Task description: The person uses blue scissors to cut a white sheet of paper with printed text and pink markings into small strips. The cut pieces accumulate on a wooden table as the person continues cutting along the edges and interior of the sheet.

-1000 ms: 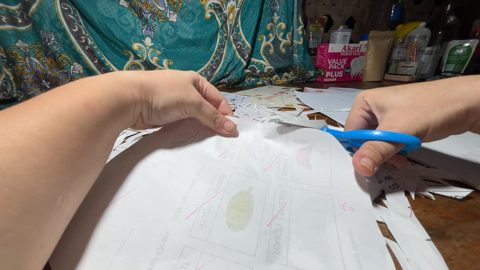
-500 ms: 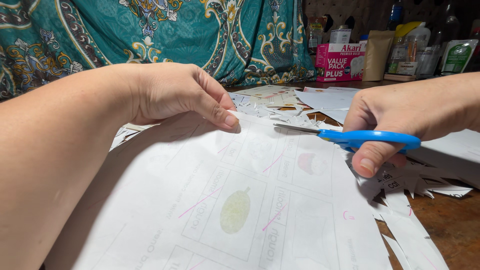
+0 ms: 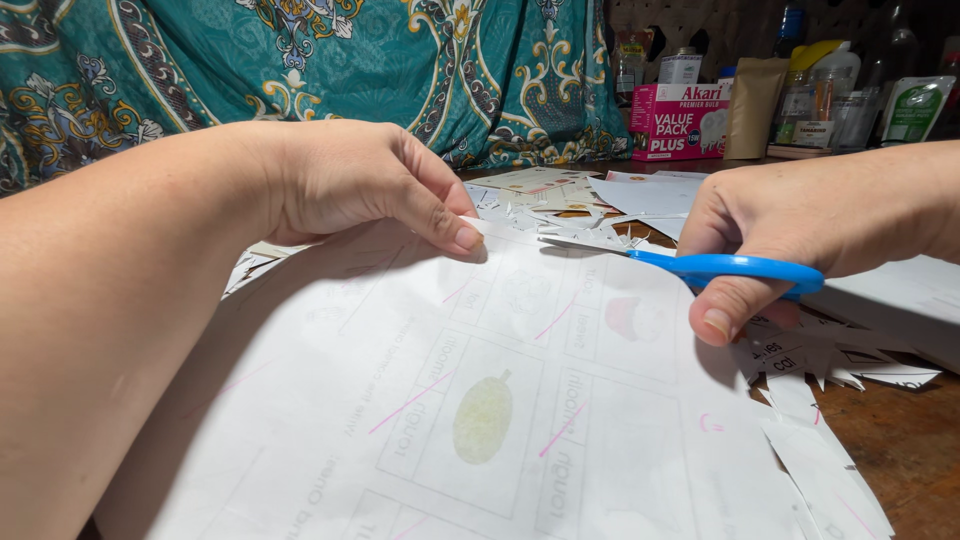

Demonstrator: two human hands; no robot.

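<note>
Left hand [image 3: 360, 190] pinches the white printed paper sheet [image 3: 480, 400]; right hand [image 3: 800, 215] grips blue-handled scissors [image 3: 700, 265] at its far edge; most panels remain uncut, trimmed paper scraps [image 3: 830, 360] lie right of it.

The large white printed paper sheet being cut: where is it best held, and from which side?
Probably at its far edge, just left of the cut line, coming from the left. The large white printed paper sheet is thin and limp, so a pinch close to the blades of the blue-handled scissors keeps it taut. The left hand already pinches there; the right hand works the scissors from the right.
</note>
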